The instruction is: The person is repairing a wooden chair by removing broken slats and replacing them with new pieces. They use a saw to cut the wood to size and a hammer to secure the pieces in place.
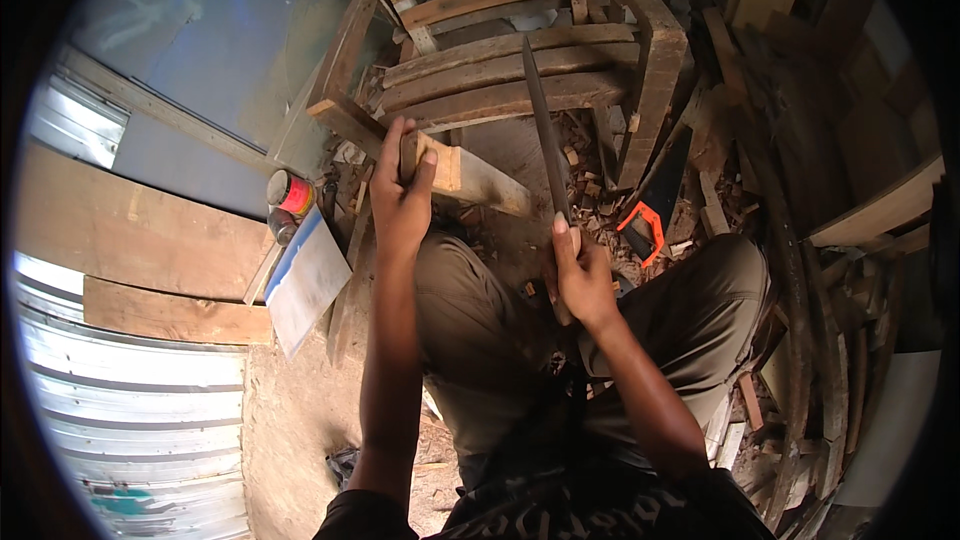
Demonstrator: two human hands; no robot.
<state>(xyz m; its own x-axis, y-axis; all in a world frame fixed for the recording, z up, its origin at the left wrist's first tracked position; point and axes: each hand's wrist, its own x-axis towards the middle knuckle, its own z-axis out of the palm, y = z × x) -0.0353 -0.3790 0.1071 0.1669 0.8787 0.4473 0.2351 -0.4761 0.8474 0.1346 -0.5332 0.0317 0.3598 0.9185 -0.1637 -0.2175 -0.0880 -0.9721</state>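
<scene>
My left hand (402, 202) is closed around the near end of a short pale wooden block (482, 183), thumb on its upper face and fingers along its left side. The block slants away to the right, above the ground in front of my knees. In my right hand (584, 282) is a long, dark, tapering metal file (545, 125), gripped by its wooden handle with the thumb along the top. Its tip points up and away from me, and the blade stands apart from the block, to the right of it.
A slatted wooden armchair (510, 75) stands ahead. An orange-handled saw (655, 230) lies by my right knee among wood scraps. To the left are a red can (290, 193) and a white-and-blue board (308, 280). Long timbers (790, 340) lean along the right.
</scene>
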